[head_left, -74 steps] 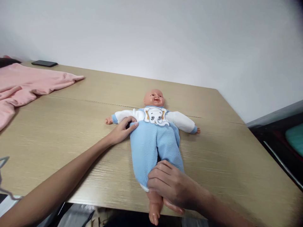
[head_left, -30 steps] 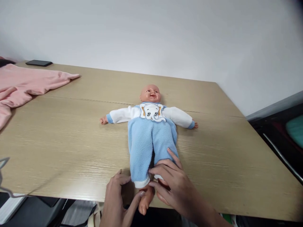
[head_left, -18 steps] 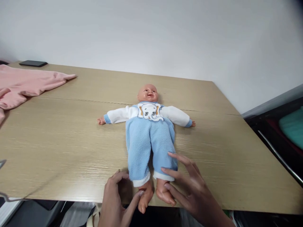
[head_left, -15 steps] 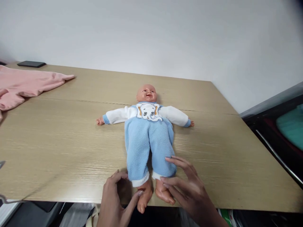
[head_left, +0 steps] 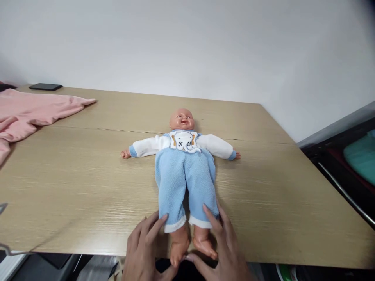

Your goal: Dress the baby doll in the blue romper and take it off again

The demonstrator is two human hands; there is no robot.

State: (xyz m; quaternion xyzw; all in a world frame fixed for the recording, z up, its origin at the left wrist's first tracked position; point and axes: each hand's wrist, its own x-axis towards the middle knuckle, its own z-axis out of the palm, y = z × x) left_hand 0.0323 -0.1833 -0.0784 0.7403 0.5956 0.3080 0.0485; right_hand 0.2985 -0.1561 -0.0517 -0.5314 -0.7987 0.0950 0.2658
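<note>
The doll lies face up on the desk, feet at the near edge. The left hand and right hand are spread, touching its pants from both sides, maybe so its legs don't wiggle.

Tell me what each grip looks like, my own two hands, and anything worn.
The left grip and right grip are bare human hands with slender fingers and no gloves. No sleeve, watch or bracelet shows on either, though the picture's bottom edge cuts them off. A tiny spot on the left might be a ring; it's too small to tell.
</note>
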